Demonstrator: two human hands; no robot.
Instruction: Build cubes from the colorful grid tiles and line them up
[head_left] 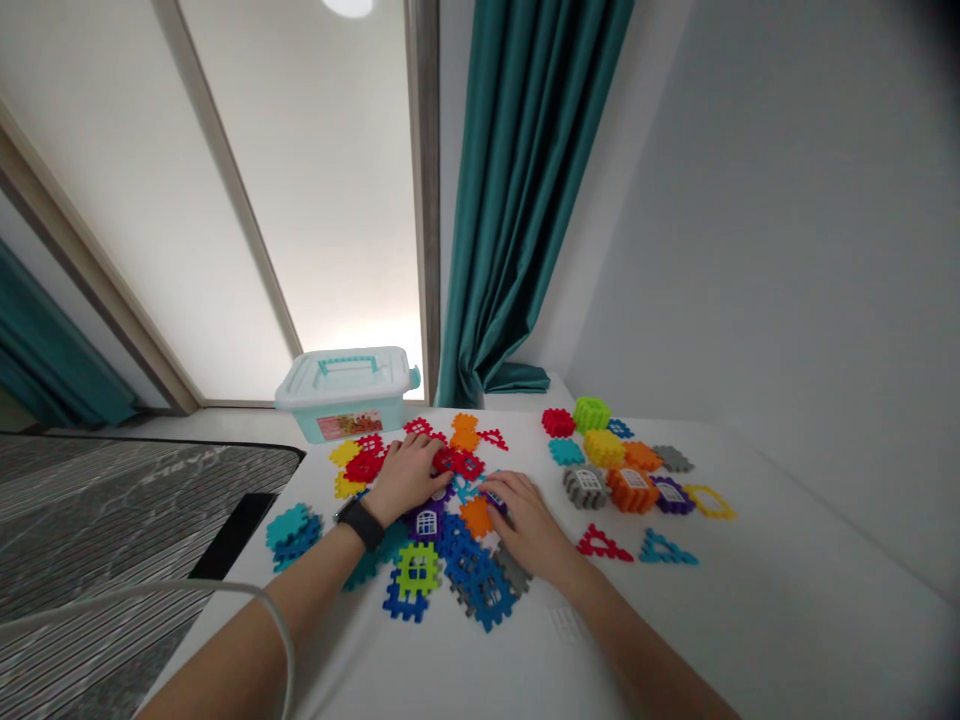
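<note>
Two hands deep in a heap of bright plastic interlocking tiles (480, 590) on the white tabletop (750, 620)
Left hand (409, 475) laid over a red toothed plastic tile (459, 463), grip not tellable; right hand (529, 525) pinching a small purple plastic tile (495, 497) just beside. Mint lidded plastic box (345, 392) behind, built coloured cubes (607, 470) well apart on the right

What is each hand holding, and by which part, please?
Cannot tell: left hand lies on red tiles, right hand touches a purple tile's edge.
</note>
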